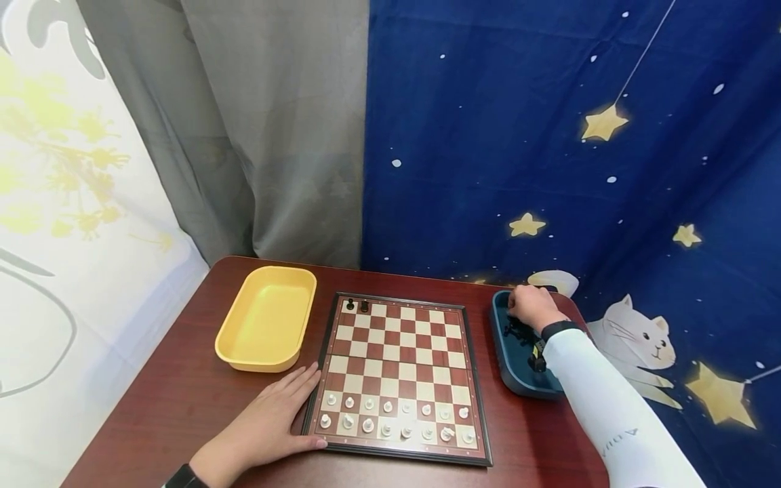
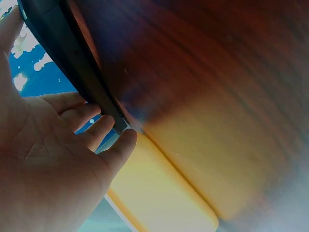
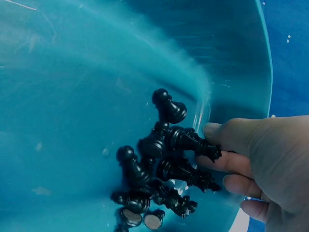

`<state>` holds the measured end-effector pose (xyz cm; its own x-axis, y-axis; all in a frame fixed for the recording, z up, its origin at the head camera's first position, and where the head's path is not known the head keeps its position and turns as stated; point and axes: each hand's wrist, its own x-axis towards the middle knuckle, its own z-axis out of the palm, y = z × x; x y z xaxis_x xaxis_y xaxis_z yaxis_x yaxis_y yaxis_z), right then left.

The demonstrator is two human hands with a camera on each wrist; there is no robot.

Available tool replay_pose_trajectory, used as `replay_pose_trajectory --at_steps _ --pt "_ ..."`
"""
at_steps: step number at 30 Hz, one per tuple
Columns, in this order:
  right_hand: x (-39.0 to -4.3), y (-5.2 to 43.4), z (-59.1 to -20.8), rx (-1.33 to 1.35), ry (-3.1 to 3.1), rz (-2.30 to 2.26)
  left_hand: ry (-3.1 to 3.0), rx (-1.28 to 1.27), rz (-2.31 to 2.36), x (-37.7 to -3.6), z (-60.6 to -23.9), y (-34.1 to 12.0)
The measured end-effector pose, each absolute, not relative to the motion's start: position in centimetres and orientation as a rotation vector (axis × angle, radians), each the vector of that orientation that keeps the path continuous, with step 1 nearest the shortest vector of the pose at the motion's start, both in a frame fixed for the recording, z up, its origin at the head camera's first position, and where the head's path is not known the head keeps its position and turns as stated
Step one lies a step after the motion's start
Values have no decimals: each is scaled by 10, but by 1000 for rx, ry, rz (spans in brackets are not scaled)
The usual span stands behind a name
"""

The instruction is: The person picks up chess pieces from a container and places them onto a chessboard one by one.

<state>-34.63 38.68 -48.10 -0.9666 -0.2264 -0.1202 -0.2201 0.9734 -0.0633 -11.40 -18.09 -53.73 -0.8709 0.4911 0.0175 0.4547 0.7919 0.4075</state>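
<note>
My left hand (image 1: 277, 413) rests against the left edge of a chessboard (image 1: 407, 352), fingers along the frame and thumb at its front corner. My right hand (image 1: 533, 308) reaches into the far end of a blue tray (image 1: 527, 388). In the right wrist view, its thumb and forefinger lie on either side of a black chess piece (image 3: 193, 142) with a notched top. More black chess pieces (image 3: 135, 169) lie in a heap beside it. Two black chess pieces (image 1: 364, 306) stand on the board's far left squares. White chess pieces (image 1: 387, 407) fill the two near rows.
A yellow tray (image 1: 268, 318) sits left of the board, beyond my left hand. The reddish-brown table (image 1: 177, 379) carries everything. A grey curtain (image 1: 293, 135) and a blue starry curtain (image 1: 457, 169) hang behind the table's far edge.
</note>
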Motion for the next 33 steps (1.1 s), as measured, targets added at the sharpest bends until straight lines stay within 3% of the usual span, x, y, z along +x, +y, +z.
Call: replay_pose_trajectory --at_steps 13,22,33 --pt "-340 387 -475 -375 3061 -216 2884 751 616 -114 -537 -181" --pt "-319 380 -448 -445 3142 -300 2881 751 614 -115 -537 -181" --pt "-305 328 -422 -559 3167 -368 2884 756 626 -114 -535 -182"
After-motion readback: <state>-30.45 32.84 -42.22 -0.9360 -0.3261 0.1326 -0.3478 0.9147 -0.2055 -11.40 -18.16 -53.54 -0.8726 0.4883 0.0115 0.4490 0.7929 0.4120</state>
